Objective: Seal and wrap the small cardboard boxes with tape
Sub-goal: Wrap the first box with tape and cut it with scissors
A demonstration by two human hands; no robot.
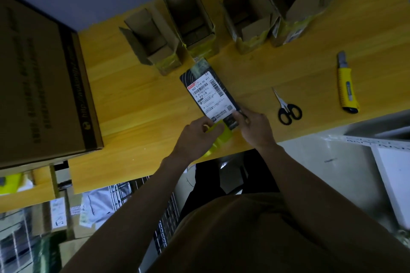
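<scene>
— At the counter's (137,99) near edge, what do the hands hold?
— Left hand (195,137) pinches yellow tape (218,133); right hand (257,126) grips the dark labelled box's (210,93) near end.
— And beyond them?
— Four open cardboard boxes (190,20) stand along the far edge; I can't tell their contents. Scissors (287,107) and a yellow knife (347,88) lie to the right.

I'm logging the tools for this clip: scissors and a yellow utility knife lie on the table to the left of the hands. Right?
Not quite: in the head view the scissors and yellow utility knife lie on the table to the right of the hands, not the left.
</scene>
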